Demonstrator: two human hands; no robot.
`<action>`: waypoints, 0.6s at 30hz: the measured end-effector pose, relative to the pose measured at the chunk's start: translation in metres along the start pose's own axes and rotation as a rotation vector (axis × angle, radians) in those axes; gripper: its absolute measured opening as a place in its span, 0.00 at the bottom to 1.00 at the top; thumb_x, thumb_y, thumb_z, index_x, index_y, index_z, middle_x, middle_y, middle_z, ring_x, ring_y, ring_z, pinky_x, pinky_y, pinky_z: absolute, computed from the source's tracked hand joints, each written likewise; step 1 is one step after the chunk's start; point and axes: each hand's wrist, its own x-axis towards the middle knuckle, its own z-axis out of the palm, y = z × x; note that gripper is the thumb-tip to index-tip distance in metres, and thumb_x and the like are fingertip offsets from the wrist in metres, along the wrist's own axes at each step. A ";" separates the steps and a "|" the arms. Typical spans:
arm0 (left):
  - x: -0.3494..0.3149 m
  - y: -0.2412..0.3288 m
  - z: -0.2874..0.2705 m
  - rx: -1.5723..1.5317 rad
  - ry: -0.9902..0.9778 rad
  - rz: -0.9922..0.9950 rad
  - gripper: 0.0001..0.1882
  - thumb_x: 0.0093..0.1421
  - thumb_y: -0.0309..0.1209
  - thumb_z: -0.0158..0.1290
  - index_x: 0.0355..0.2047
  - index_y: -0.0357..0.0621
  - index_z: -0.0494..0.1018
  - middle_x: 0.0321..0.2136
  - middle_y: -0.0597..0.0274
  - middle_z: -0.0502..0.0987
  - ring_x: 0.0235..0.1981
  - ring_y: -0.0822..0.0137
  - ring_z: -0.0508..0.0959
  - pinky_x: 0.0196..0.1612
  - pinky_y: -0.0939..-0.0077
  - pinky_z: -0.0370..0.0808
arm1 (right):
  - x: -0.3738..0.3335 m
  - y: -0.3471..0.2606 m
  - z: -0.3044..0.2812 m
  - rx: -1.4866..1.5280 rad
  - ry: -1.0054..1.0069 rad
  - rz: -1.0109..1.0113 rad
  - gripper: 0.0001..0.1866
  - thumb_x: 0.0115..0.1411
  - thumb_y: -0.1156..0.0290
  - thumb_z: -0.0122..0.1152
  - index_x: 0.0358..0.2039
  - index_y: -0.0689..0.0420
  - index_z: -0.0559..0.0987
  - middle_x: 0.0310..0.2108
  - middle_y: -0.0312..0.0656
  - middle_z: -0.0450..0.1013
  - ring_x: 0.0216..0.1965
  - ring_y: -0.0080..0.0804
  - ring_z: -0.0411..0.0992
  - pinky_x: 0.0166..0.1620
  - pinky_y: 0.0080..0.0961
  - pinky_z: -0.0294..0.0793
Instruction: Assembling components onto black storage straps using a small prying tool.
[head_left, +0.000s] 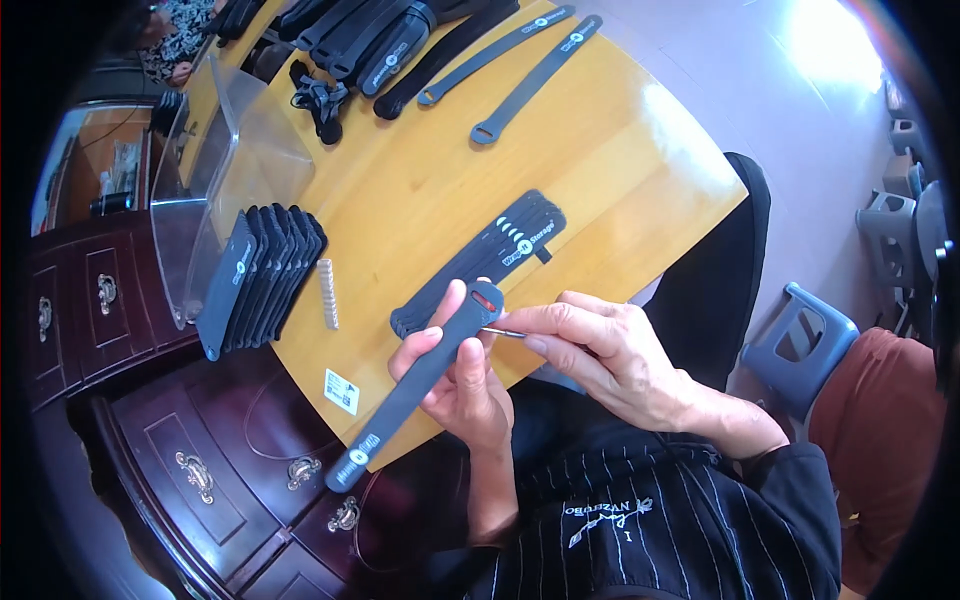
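Note:
My left hand (474, 395) grips a dark grey storage strap (410, 385), which slants from upper right to lower left. The strap's slotted end points up, with a bit of red showing in the slot. Between the thumb and forefinger of my right hand (625, 355) is a thin metal tool (508, 333); its tip meets the strap's edge just below the slot, and its exact kind is hard to make out. Behind my left hand, a fanned stack of similar straps (470, 255) lies on the yellow wooden table (640, 215).
Folded dark straps (265, 275) stand in a row at left, beside a small ridged strip (329, 294) and a white label (341, 391). A clear plastic panel (215, 190) rises behind them. More straps (540, 80) lie at the far edge. Stools (800, 345) stand right.

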 end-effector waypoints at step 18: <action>0.007 -0.014 -0.007 0.332 -0.052 0.309 0.12 0.64 0.23 0.49 0.41 0.39 0.56 0.46 0.34 0.70 0.44 0.49 0.78 0.39 0.69 0.84 | 0.005 0.000 0.006 0.063 0.057 0.034 0.13 0.62 0.68 0.56 0.47 0.52 0.77 0.28 0.42 0.72 0.29 0.40 0.75 0.32 0.31 0.74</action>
